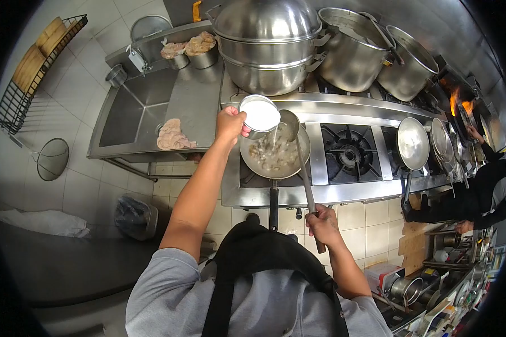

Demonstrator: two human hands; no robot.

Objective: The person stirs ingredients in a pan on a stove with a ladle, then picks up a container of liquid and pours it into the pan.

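My left hand (230,124) grips a small metal bowl (252,135) of white liquid (260,115), tilted over the frying pan (250,164). A thin white stream runs from its rim into the pan, where pieces of food (272,154) lie in pale liquid. My right hand (324,226) is wrapped round the long handle of a ladle (289,124). The ladle's bowl is at the pan's upper right edge. The pan sits on the stove with its black handle (274,205) pointing toward me, and neither hand touches that handle.
Behind the pan stand a large lidded steamer pot (267,53) and two tall stockpots (351,53). A bare burner (349,154) is to the right. Another pan (413,143) rests beyond it. A co-worker (478,191) stands near flames (461,104). A sink (132,115) and a cloth (174,135) are left.
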